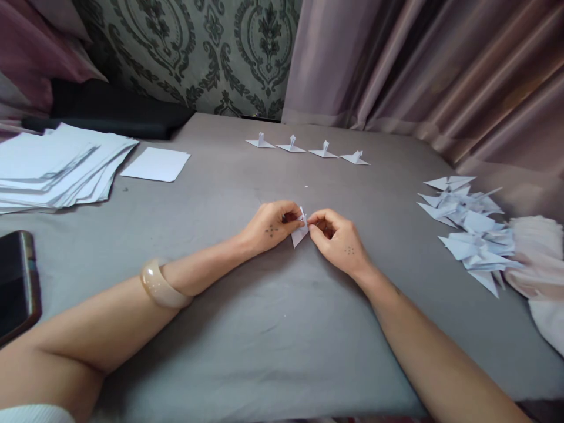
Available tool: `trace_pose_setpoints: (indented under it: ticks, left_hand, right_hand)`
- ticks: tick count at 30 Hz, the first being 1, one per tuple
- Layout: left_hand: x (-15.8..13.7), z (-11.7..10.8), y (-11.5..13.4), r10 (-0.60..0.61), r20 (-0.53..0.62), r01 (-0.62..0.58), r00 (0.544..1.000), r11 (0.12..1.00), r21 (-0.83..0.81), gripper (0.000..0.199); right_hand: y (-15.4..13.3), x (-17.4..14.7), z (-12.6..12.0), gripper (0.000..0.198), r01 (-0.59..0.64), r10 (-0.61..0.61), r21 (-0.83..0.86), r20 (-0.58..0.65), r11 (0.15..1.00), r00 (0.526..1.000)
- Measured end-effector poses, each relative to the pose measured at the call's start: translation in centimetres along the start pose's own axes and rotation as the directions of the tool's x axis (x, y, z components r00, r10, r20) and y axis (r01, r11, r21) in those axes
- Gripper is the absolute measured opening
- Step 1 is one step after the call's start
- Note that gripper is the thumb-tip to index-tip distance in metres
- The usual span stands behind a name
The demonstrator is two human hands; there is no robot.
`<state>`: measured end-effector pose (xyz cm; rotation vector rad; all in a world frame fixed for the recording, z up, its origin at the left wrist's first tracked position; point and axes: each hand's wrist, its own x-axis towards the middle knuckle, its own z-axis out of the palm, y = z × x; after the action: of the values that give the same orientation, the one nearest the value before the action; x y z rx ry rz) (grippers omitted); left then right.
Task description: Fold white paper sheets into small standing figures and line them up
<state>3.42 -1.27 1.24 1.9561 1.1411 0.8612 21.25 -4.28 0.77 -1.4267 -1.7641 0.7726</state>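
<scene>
A small folded white paper piece is held between my two hands over the middle of the table, one pointed end facing down toward me. My left hand pinches it from the left with thumb and forefinger. From the right, the thumb and fingertips of my right hand close on its edge. Beyond my hands, several folded paper pieces with upright centre parts stand in a row. My fingers hide part of the paper being held.
On the left lie a stack of white paper sheets, square paper and a phone. A pile of folded paper pieces sits on the right beside a pale cloth. Curtains hang behind the grey-covered table.
</scene>
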Motion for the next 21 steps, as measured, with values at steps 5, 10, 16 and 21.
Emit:
trace_pose_setpoints:
  ticks: [5,10,16,21]
  left_hand:
    - [-0.1,0.0,0.0,0.013,0.006,-0.013,1.000,1.000,0.008,0.008]
    - [-0.1,0.2,-0.1,0.058,-0.009,-0.057,0.998,0.995,0.085,0.007]
    - [0.1,0.4,-0.7,0.104,0.003,-0.103,0.995,0.983,0.154,0.010]
    - [0.1,0.3,-0.8,0.104,0.022,-0.107,0.994,0.984,0.140,0.012]
  right_hand:
    - [-0.4,0.1,0.1,0.012,-0.005,0.006,0.040,-0.006,0.999,1.000]
    - [-1.5,0.3,0.2,0.020,-0.095,0.095,0.090,0.008,0.991,0.995]
    - [-2.5,0.7,0.3,0.031,-0.152,0.153,0.038,-0.026,0.988,0.988]
    - [-2.8,0.9,-0.2,0.030,-0.221,0.221,0.049,0.016,0.974,0.975]
